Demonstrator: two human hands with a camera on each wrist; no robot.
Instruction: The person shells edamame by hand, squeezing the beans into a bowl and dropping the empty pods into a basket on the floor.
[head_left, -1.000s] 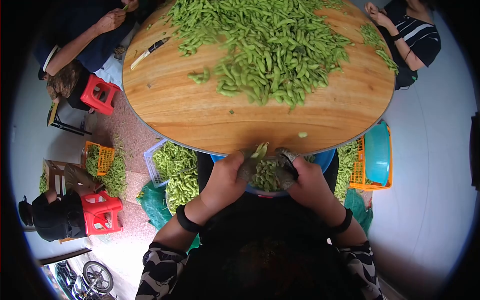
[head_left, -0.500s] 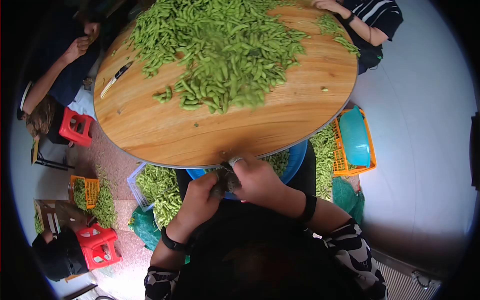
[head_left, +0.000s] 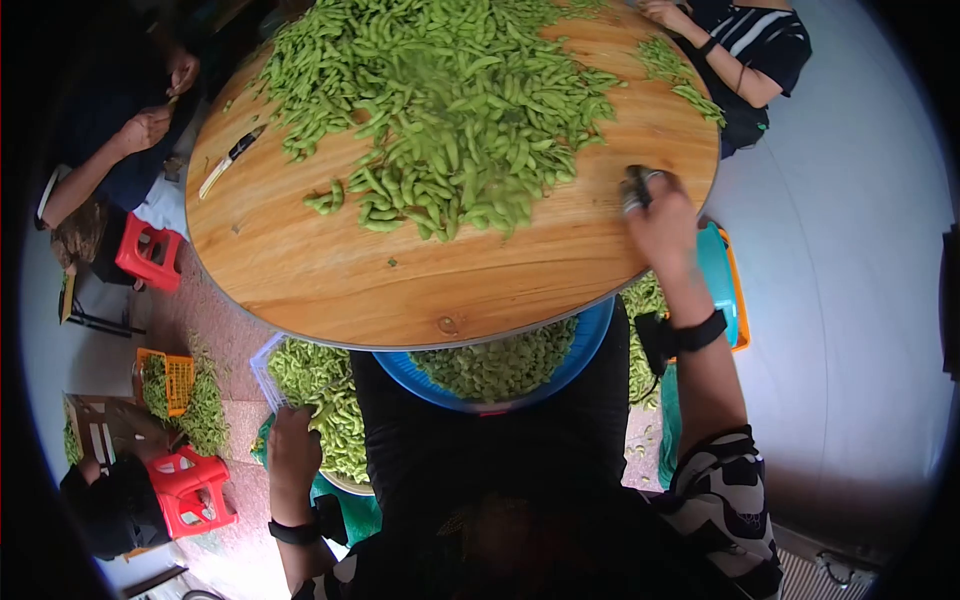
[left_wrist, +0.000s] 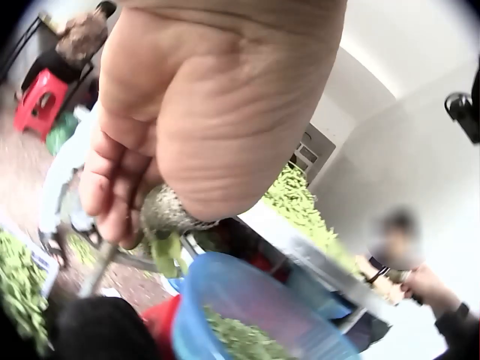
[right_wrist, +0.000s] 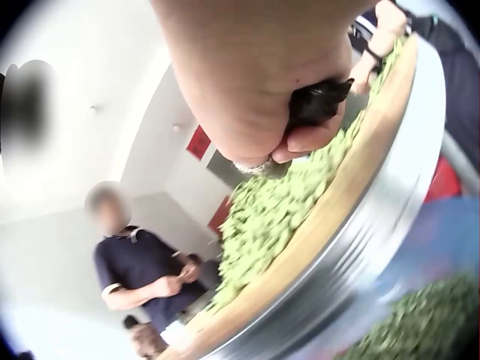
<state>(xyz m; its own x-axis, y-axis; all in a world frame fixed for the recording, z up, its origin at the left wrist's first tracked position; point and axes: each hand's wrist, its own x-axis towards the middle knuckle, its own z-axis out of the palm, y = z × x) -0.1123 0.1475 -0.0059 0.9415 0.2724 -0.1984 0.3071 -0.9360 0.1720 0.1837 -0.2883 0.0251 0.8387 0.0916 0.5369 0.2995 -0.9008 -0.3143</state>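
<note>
My left hand (head_left: 293, 445) hangs at the lower left, over soybean pods (head_left: 340, 415) in a low container. In the left wrist view its fingers curl, the thumb tip wears a grey cover (left_wrist: 166, 208), and a green pod (left_wrist: 169, 251) is pinched beneath it. Over the right side of the round table (head_left: 560, 240), my right hand (head_left: 665, 225) grips a small black object (right_wrist: 316, 103) inside its curled fingers; what kind it is I cannot tell. Below the table edge, a blue basin (head_left: 590, 340) of shelled green beans (head_left: 500, 368) sits between my legs.
A large heap of pods (head_left: 440, 120) covers the table's far side. A knife (head_left: 230, 160) lies at its left. One person's hands (head_left: 150, 125) work at the far left, another's arm (head_left: 745, 80) at the far right. A teal basin (head_left: 715, 280) stands right, red stools (head_left: 190, 490) left.
My hands were together above the blue basin and have parted. The left went down and left over the pods; the right went up and right over the table.
</note>
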